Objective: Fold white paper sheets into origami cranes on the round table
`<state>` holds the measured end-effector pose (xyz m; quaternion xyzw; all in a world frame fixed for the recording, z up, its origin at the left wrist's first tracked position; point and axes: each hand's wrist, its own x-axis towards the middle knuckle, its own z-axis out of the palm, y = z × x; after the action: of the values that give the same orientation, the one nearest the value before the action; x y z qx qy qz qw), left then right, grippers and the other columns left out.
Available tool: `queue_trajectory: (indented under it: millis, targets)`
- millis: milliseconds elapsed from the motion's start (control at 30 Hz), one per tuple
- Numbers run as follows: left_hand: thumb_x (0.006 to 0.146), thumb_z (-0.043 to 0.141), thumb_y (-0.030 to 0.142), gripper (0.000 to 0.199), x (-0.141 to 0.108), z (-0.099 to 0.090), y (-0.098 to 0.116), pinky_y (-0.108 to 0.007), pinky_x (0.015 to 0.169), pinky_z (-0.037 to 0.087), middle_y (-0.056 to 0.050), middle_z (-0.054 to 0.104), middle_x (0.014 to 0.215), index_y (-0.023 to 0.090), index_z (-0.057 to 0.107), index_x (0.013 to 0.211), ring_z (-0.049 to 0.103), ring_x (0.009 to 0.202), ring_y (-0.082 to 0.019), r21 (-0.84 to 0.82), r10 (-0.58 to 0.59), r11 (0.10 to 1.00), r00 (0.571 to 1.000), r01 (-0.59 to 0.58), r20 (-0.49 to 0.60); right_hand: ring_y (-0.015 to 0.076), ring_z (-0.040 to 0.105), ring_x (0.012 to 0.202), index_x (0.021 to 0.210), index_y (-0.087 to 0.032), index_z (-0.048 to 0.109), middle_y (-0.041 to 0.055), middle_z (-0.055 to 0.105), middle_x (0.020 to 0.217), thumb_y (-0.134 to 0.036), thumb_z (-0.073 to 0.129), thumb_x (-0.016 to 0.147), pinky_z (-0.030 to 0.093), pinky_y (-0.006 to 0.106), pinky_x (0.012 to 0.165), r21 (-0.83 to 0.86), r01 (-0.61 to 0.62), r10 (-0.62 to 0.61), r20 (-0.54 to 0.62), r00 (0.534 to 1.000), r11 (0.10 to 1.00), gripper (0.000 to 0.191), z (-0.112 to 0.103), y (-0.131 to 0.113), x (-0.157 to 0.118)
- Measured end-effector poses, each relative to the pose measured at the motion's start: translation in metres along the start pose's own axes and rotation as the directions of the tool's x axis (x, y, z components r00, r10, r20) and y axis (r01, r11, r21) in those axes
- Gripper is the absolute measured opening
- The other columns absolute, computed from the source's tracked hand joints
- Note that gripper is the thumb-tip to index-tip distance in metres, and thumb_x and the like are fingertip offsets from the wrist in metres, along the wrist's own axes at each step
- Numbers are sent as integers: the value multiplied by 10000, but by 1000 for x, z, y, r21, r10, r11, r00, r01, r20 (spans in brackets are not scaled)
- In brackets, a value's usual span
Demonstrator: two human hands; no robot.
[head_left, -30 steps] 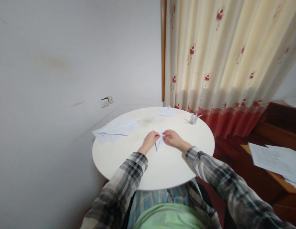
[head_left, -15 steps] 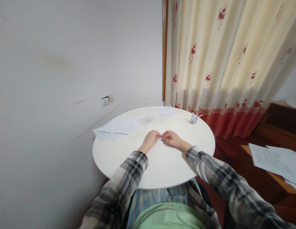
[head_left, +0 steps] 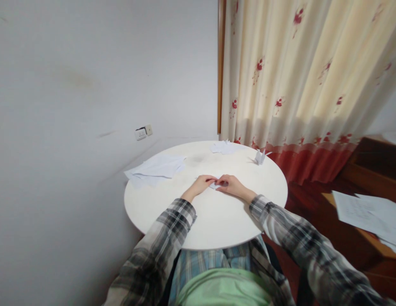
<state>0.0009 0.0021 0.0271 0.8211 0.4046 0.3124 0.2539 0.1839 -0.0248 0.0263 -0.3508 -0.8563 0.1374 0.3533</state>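
Note:
A small folded piece of white paper (head_left: 213, 185) lies on the round white table (head_left: 217, 225), partly covered by my fingers. My left hand (head_left: 202, 183) has its thumb and fingers closed on the paper's left side. From the right, my right hand (head_left: 230, 185) pinches the same paper, its fingers bent and the tips close to those of the left. Exact folds are too small to make out. Farther back on the right stands a folded paper crane (head_left: 260, 157), with pointed wings raised.
A stack of white paper sheets (head_left: 158, 167) lies at the table's left edge. More paper pieces (head_left: 223, 147) are at the far edge. A wall socket (head_left: 141, 134) is at left, a flowered curtain (head_left: 280, 85) behind. Printed sheets (head_left: 366, 212) rest on wooden furniture at right.
My left hand has shifted slightly left and flattened, and more of the folded paper shows between and behind the hands. The right hand stays nearly in place.

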Motion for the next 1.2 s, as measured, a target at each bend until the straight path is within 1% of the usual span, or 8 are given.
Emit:
queue_trajectory:
  millis: [200,333,500,667,767,1000,1100,1200]
  targets:
    - [770,470,203,255,0,-2,3,-248,849,430,-50,672,977,139,655,934,596,891,-143,-37,-46,998,998,47,34,132,540,749,848,-171,640,43,610,797,-292,595,759,407,245,707,-141,58,-56,20,998,988,156,-1,-4,-1]
    - [790,473,285,286,-2,-4,6,-256,861,424,-58,665,995,131,650,953,589,911,-153,-72,-45,996,997,50,67,132,536,771,847,-182,645,47,609,811,-282,514,816,396,241,724,-178,65,-59,37,998,982,168,-2,-6,-1]
    - [756,540,314,303,-4,-4,8,-262,869,423,-45,662,1014,146,638,989,587,931,-157,-132,-15,991,992,32,125,126,527,706,817,-157,643,46,614,767,-234,468,832,386,234,673,-183,-61,62,-4,998,981,192,-1,0,2]
    - [746,545,239,215,-1,1,7,-269,824,442,-53,686,927,133,671,884,606,853,-160,-43,-75,996,997,75,-10,114,519,647,769,-153,629,27,616,714,-231,479,817,370,221,620,-110,-198,195,-33,980,974,177,4,11,8]
    - [747,540,226,180,2,5,6,-268,791,454,-46,690,875,142,673,834,608,818,-157,-25,-73,997,993,71,-92,108,518,619,845,-152,603,10,611,691,-227,500,798,366,213,595,-39,-254,251,-56,966,967,135,5,14,9]
    - [694,578,126,130,2,11,7,-254,738,487,-49,675,813,126,629,813,614,757,-132,-183,-59,983,987,31,-148,103,509,617,757,-150,599,15,613,689,-218,511,791,365,207,601,-36,-238,236,-44,971,971,116,6,9,11]
    - [683,578,94,163,2,11,8,-258,742,490,-56,678,832,128,634,832,618,762,-134,-162,-71,986,984,44,-165,103,512,623,760,-149,602,16,619,699,-194,513,785,367,204,604,-38,-249,247,-41,968,968,103,5,7,12]
    - [691,570,82,224,3,10,9,-254,733,487,-68,680,883,130,646,897,617,754,-135,-71,-103,993,976,91,-191,103,516,630,767,-146,604,17,619,702,-181,506,783,370,203,608,-34,-254,253,-21,967,967,105,4,6,13]
